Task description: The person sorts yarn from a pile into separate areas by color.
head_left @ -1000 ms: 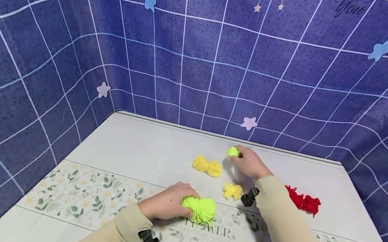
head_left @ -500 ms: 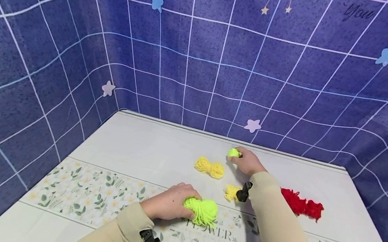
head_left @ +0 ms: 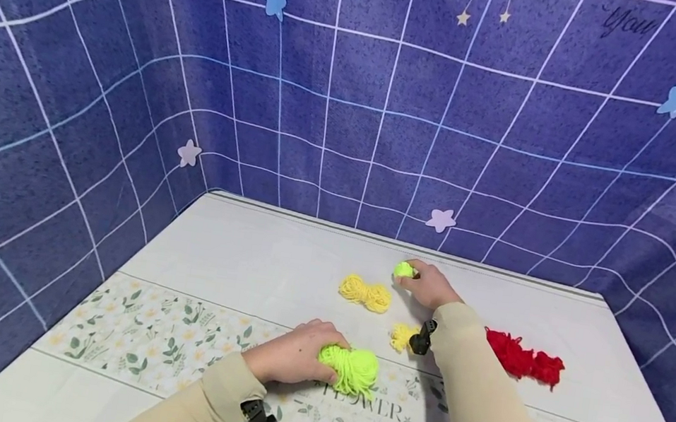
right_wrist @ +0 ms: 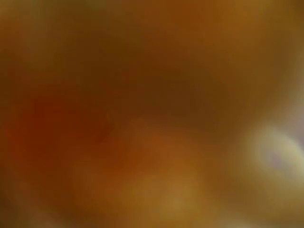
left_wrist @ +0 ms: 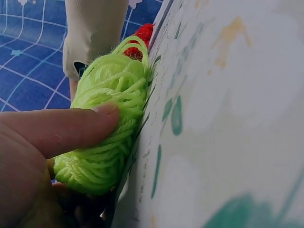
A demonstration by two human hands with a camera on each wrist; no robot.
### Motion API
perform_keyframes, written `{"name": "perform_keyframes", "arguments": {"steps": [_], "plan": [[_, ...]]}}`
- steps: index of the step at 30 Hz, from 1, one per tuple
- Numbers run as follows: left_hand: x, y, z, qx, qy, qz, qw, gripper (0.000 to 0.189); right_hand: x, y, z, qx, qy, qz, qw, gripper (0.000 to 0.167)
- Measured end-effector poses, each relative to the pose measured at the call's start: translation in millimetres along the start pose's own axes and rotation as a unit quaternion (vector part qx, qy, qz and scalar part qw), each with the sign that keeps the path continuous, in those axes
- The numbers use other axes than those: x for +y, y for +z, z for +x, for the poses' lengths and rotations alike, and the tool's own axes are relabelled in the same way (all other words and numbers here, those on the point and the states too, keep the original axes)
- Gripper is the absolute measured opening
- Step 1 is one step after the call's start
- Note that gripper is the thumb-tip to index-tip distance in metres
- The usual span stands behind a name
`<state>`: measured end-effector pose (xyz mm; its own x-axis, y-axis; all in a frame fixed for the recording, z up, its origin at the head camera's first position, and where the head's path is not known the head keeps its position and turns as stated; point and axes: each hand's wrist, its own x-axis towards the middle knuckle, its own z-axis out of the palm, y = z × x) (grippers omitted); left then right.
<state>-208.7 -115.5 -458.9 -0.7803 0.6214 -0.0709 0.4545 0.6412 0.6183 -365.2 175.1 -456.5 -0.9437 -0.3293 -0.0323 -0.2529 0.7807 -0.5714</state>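
Note:
My left hand [head_left: 298, 352] grips a bundle of neon green yarn [head_left: 355, 370] low over the table's floral band; in the left wrist view the thumb [left_wrist: 71, 127] presses across its strands. Farther back, my right hand [head_left: 427, 285] pinches a smaller neon green yarn bundle [head_left: 404, 270] between thumb and fingers. A yellow yarn bundle tied at its middle [head_left: 365, 293] lies just left of the right hand. Nearer, a small yellow yarn bundle [head_left: 401, 336] is partly covered by the right wrist camera. The right wrist view is a brown blur.
Red yarn [head_left: 526, 358] lies right of the right forearm, which overlaps its left end. The white table [head_left: 256, 250] carries a floral band with printed letters. A blue curtain [head_left: 349, 127] with a grid and stars rises along the back and sides.
The head view has shifted slightly. My right wrist has dropped and swung left, so its camera now covers part of the small yellow bundle. Both hands keep their hold on the green yarn.

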Motion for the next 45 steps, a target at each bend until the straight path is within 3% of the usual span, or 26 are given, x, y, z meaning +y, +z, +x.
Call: {"name": "perform_keyframes", "arguments": {"steps": [7,15,20,25,29,36,45], "plan": [[-1.2,-1.7,0.4,-0.002,0.011,0.003,0.9999,0.041,-3,0,-0.2,-0.006,-0.006,0.001,1.0000,0.051],[3.9,-7.6,7.6,0.000,0.014,0.015,0.9998,0.035,0,-2,-3.2,-0.014,0.033,0.035,0.9987,0.081],[8.6,-19.4,12.4,0.019,0.014,0.031,0.9993,0.034,-1,-3,-8.3,-0.010,0.052,0.076,0.9957,0.089],[14.1,-40.0,21.8,0.054,0.019,0.032,0.9978,0.038,-4,-7,-14.5,0.007,0.058,0.086,0.9945,0.086],[13.8,-57.7,35.1,0.095,0.017,0.035,0.9947,0.041,-10,-13,-17.9,0.034,0.050,0.067,0.9959,0.078],[-6.6,-75.6,73.2,0.162,0.007,0.037,0.9860,0.039,-16,-25,-29.1,0.044,0.041,0.018,0.9980,0.066],[-28.5,-85.3,123.0,0.181,-0.020,0.041,0.9824,0.040,-13,-26,-37.2,0.049,0.031,0.002,0.9983,0.063]]}}
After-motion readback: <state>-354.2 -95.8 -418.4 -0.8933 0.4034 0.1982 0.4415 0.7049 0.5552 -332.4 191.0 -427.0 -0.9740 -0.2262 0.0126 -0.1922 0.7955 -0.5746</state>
